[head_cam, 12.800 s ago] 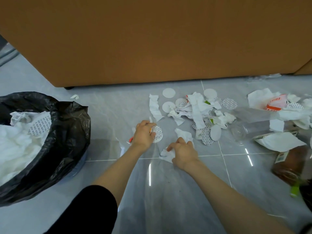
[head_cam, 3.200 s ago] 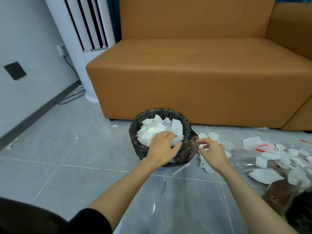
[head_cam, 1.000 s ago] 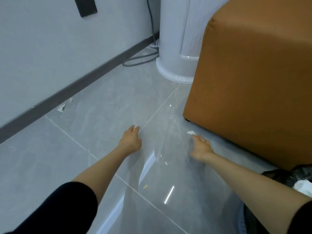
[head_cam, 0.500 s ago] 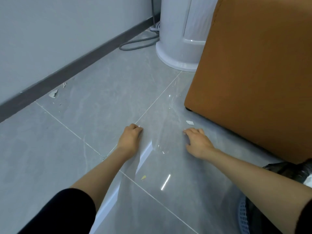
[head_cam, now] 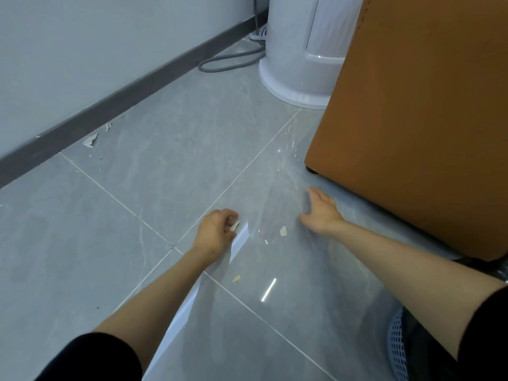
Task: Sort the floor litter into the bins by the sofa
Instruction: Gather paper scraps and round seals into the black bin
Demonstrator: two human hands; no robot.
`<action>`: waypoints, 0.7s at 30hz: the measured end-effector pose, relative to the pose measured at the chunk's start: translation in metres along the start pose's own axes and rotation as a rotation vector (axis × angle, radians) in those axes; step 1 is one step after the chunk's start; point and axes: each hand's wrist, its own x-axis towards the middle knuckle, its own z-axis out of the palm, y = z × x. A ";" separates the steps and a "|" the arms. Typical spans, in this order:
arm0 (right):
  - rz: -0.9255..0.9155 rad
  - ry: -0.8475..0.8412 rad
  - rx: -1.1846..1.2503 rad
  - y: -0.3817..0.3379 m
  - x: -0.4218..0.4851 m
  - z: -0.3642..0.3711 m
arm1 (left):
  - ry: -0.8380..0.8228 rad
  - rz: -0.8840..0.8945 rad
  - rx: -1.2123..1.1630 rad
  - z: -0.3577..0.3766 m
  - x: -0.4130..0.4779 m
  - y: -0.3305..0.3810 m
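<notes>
Bright, even indoor light fills the scene. Shadows are faint and soft, lying only under the forearms. The glossy floor [head_cam: 165, 166] throws back a short white streak of glare near the middle and a pale reflected band beside the left hand [head_cam: 215, 232]. Wide-angle distortion slightly bows straight lines toward the edges. Focus is crisp.

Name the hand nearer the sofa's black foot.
Right. The right hand lies just short of the foot; the left hand, pinching a scrap, is well off to its left.
</notes>
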 end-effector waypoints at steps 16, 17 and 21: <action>-0.113 0.076 0.010 -0.006 -0.021 0.034 | -0.026 -0.076 -0.023 -0.001 -0.020 0.011; -0.104 0.066 0.024 -0.005 -0.020 0.033 | -0.007 -0.082 -0.056 -0.003 -0.023 0.012; -0.047 0.055 0.147 -0.002 -0.023 0.029 | 0.023 -0.097 -0.191 -0.013 -0.039 0.013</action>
